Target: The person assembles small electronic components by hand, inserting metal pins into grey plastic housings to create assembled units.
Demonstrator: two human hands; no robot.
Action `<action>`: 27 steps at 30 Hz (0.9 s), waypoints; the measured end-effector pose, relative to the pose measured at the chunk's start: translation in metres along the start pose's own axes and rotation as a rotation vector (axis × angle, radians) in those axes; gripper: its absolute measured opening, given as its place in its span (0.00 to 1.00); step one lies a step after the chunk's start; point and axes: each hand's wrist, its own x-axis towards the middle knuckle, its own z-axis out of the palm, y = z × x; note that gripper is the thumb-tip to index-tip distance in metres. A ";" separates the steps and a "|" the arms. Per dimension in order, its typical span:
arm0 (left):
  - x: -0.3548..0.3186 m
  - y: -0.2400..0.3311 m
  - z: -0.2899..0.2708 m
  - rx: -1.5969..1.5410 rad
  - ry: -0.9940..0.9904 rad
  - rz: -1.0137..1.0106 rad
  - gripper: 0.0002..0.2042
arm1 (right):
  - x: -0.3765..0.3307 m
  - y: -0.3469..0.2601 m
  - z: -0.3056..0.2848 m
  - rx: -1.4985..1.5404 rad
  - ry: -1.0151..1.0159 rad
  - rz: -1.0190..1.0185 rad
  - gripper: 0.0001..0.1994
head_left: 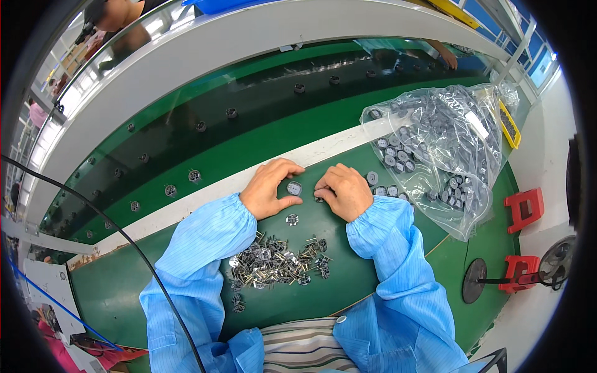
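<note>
- near the middle of the frame, the left hand [268,188] curves around a round grey part [294,188], its thumb and fingertips apart; whether they touch it, i cannot tell.
- just right of it, the right hand [346,191] has thumb and fingers together, pinched on a small dark part [318,199] that they mostly hide.
- just below the hands, a small round board [292,219] lies alone on the green table [351,273].
- lower in the centre, a loose heap of pinned parts [280,262] spreads between the blue sleeves.
- right of the right hand, loose grey caps [372,178] lie beside a clear plastic bag [438,152] holding many more.
- across the upper half, a dark band [267,102] carries spaced round parts.
- at the upper right, a co-worker's hand [445,57] reaches over it.
- along the right edge, a yellow tray [510,126] and red stools [524,210].
</note>
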 end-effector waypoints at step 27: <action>-0.013 0.000 0.005 0.265 0.030 0.042 0.20 | 0.008 -0.023 0.022 0.076 0.095 -0.047 0.07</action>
